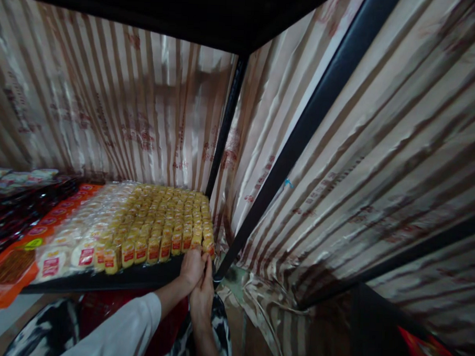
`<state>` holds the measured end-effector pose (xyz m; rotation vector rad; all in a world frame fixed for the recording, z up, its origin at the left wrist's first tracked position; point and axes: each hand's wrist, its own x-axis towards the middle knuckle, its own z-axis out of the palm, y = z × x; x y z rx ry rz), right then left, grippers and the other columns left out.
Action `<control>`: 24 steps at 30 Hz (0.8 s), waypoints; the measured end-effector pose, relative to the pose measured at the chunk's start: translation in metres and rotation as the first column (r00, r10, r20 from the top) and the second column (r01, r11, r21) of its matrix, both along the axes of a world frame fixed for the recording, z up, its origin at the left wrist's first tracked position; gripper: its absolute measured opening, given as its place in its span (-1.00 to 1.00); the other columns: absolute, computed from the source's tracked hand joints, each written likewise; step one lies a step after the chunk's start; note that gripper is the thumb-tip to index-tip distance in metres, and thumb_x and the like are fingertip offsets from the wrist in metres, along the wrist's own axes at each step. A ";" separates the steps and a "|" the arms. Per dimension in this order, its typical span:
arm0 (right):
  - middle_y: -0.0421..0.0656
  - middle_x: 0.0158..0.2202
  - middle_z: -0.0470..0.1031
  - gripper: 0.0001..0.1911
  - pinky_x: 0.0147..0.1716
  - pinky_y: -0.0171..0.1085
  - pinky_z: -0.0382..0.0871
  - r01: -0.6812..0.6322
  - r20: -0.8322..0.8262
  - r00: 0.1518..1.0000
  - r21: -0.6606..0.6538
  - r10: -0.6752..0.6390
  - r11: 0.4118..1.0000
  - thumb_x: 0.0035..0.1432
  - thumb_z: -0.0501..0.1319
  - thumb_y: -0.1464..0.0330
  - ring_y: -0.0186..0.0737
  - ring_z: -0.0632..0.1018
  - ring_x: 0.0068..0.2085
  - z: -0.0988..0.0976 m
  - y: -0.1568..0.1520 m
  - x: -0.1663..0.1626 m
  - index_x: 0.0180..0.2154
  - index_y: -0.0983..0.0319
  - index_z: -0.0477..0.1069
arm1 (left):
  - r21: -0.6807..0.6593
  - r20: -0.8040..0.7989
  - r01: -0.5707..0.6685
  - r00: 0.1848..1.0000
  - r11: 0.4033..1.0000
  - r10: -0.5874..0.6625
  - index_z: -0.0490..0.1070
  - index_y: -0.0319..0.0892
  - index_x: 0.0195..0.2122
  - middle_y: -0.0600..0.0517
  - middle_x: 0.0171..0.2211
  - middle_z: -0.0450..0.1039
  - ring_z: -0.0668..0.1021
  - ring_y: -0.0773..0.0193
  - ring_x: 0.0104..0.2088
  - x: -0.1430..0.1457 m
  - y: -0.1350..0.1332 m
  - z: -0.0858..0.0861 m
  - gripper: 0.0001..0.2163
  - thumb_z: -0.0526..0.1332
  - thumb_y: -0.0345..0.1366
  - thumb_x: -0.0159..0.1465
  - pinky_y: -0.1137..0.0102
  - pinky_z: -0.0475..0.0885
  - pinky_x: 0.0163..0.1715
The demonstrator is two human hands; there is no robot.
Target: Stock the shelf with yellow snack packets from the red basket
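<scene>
Rows of small yellow wrapped snack packs [165,217] with red labels stand packed close together on a black shelf [110,282]. At the front right corner, my left hand [192,266] is closed with its fingertips at a front pack [196,240]. My right hand [203,291] is right beside it, touching the left hand, with its fingers pressed together near the corner pack [208,244]. Both hands partly hide what their fingertips grip. Left of the yellow rows are clear-wrapped white packs [85,254].
Orange snack bags [11,265] and dark shiny packets [23,216] lie farther left. A black upright post [226,130] and a slanted black bar [298,136] frame the corner. Striped printed sheeting [146,100] hangs behind; a dark box [404,332] stands low right.
</scene>
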<state>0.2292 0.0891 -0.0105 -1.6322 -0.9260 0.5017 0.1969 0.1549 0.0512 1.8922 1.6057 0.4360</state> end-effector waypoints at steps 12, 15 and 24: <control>0.07 0.11 0.31 -0.38 0.05 -0.12 0.24 -0.002 0.064 0.998 -0.020 0.004 1.000 0.14 -0.03 0.24 -0.08 0.38 0.08 -0.013 0.013 0.001 0.20 0.36 0.06 | 0.115 -0.204 0.120 0.974 0.986 -0.095 0.44 -0.16 -0.29 -0.05 -0.36 0.53 0.55 0.22 -0.31 -0.006 0.005 0.001 -0.73 -0.02 -0.19 0.31 0.44 0.32 -0.37; 0.09 0.12 0.28 -0.38 0.08 -0.06 0.19 -0.003 0.114 0.993 0.029 0.000 1.000 0.12 0.02 0.21 -0.03 0.34 0.11 -0.019 0.014 0.003 0.18 0.35 0.12 | 0.150 -0.144 0.140 0.982 0.979 -0.118 0.43 -0.14 -0.30 -0.01 -0.35 0.52 0.54 0.27 -0.33 -0.011 -0.002 -0.001 -0.71 -0.06 -0.19 0.33 0.47 0.31 -0.36; 0.06 0.24 0.07 -0.45 0.18 -0.03 0.02 0.000 0.233 0.972 0.066 -0.016 0.998 0.19 -0.13 0.25 -0.11 0.10 0.25 -0.021 0.012 0.002 0.15 0.35 0.16 | 0.291 0.030 0.215 0.972 0.932 -0.234 0.41 -0.14 -0.36 0.02 -0.40 0.49 0.52 0.32 -0.36 -0.046 -0.021 -0.014 -0.70 -0.09 -0.26 0.34 0.51 0.35 -0.32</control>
